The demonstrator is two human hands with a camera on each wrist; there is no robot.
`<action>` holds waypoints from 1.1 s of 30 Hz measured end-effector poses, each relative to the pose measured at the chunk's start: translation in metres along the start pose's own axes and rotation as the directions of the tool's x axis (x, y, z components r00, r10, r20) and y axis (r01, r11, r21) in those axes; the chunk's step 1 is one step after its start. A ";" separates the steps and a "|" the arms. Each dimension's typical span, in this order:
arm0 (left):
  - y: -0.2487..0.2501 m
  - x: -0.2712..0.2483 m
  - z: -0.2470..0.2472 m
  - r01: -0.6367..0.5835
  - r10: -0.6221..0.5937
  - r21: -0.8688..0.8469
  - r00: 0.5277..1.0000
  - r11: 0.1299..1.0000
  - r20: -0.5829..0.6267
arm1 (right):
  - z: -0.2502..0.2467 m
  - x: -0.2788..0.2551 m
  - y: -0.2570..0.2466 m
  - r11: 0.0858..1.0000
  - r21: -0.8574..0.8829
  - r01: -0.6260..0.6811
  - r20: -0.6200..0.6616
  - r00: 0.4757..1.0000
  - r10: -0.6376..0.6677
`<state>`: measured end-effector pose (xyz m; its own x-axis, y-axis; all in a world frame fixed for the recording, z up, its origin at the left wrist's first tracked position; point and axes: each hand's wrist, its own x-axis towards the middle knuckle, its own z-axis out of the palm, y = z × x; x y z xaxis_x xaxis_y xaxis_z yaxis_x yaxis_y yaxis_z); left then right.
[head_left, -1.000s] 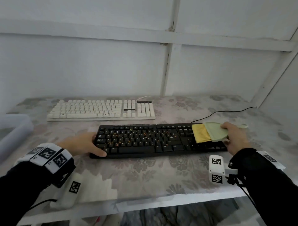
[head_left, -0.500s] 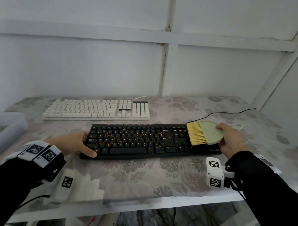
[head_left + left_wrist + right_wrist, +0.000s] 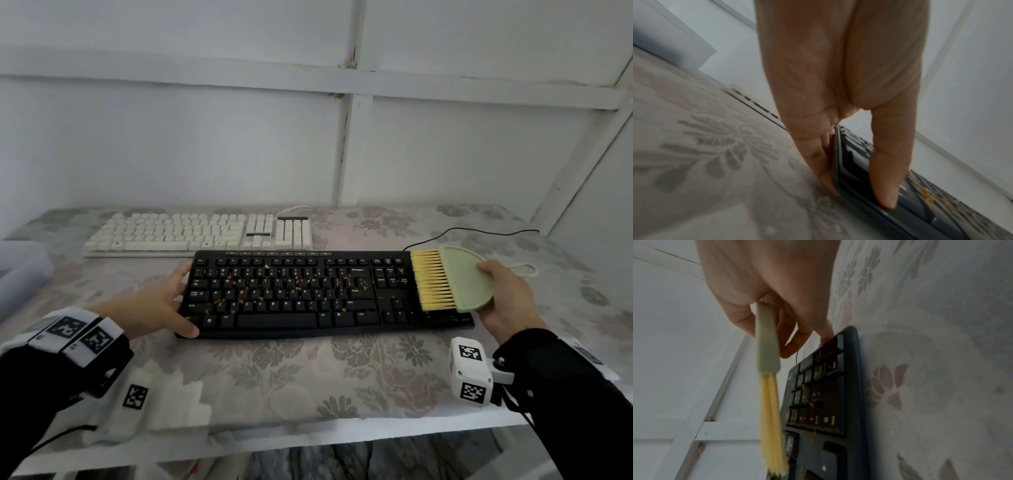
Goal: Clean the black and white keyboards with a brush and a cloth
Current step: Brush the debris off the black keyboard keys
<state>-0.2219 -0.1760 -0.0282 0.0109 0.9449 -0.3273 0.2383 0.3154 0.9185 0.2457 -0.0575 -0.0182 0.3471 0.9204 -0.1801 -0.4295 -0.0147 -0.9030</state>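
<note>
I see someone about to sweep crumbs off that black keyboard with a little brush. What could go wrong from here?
1. The orange crumbs lie among the keys of the black keyboard; sweeping may push them into the gaps.
2. The white keyboard sits just behind, so crumbs flicked that way could land on it.
3. The left hand only steadies the keyboard's left end with its thumb on top; a firm stroke of the brush, held by the right hand, might make it slide on the cloth-covered table.

Two keyboards lie on the bench (image 3: 359,383): the far keyboard (image 3: 198,233) toward the rear-left edge, the near keyboard (image 3: 308,298) just in front of it, shifted right. A brush (image 3: 452,279) sits over the near keyboard's right end; a container (image 3: 20,274) stands at the left edge.
</note>
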 end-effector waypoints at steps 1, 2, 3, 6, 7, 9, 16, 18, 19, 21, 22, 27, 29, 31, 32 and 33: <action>0.000 -0.001 0.001 -0.011 0.011 -0.019 1.000 1.000 0.014 | -0.001 -0.001 -0.001 1.000 0.006 0.005 -0.002 1.000 -0.005; -0.001 -0.002 0.001 -0.017 0.018 -0.033 0.999 0.999 0.030 | -0.003 -0.002 -0.001 1.000 0.007 0.005 -0.004 1.000 -0.005; -0.002 -0.002 0.002 -0.023 0.025 -0.040 0.999 0.999 0.043 | -0.004 -0.002 -0.001 1.000 0.009 0.005 -0.004 1.000 -0.005; -0.004 -0.002 0.002 -0.027 0.029 -0.049 0.999 0.998 0.029 | -0.007 -0.002 -0.001 1.000 0.015 -0.001 0.014 1.000 0.001; -0.004 -0.002 0.001 -0.024 0.025 -0.049 1.000 0.999 0.018 | -0.008 -0.002 -0.001 1.000 0.017 -0.006 0.018 1.000 0.006; -0.005 -0.001 0.001 -0.021 0.021 -0.052 1.000 0.998 0.003 | -0.010 -0.002 -0.001 1.000 0.018 -0.013 0.022 1.000 0.012; -0.008 0.003 0.000 0.009 -0.011 -0.059 1.000 0.998 -0.024 | -0.012 0.001 -0.011 0.995 -0.093 0.028 0.098 0.995 -0.019; -0.009 0.005 -0.001 0.010 -0.011 -0.038 0.999 0.999 -0.033 | -0.017 0.002 -0.023 0.989 -0.118 0.086 0.126 0.990 -0.071; -0.009 0.005 -0.001 0.010 -0.011 -0.039 0.999 0.999 -0.034 | -0.020 0.003 -0.030 0.984 -0.125 0.123 0.138 0.985 -0.105; -0.010 0.007 -0.003 0.005 -0.006 -0.040 1.000 0.999 -0.028 | -0.025 0.006 -0.046 0.966 -0.165 0.201 0.150 0.973 -0.177; -0.010 0.008 -0.003 0.001 -0.002 -0.037 1.000 0.999 -0.023 | -0.027 0.007 -0.053 0.953 -0.193 0.236 0.152 0.966 -0.208; -0.009 0.008 -0.003 -0.026 0.026 -0.040 1.000 0.999 0.003 | -0.031 0.021 -0.080 0.882 -0.328 0.339 0.233 0.934 -0.272; -0.008 0.008 -0.001 -0.033 0.033 -0.030 0.999 0.999 -0.002 | -0.031 0.027 -0.085 0.845 -0.398 0.357 0.264 0.927 -0.268; -0.007 0.008 0.000 -0.034 0.033 -0.038 0.999 0.999 -0.015 | -0.030 0.032 -0.088 0.794 -0.465 0.391 0.313 0.912 -0.265; -0.006 0.008 0.001 -0.038 0.037 -0.038 0.999 0.999 -0.017 | -0.029 0.033 -0.089 0.772 -0.489 0.406 0.341 0.903 -0.259; -0.006 0.008 0.001 -0.037 0.037 -0.035 0.999 0.999 -0.018 | -0.029 0.033 -0.089 0.755 -0.506 0.418 0.368 0.896 -0.249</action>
<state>-0.2224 -0.1707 -0.0365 0.0019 0.9573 -0.2891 0.2038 0.2827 0.9373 0.3192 -0.0374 0.0451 0.1116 0.9719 0.2072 0.2429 0.1755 -0.9540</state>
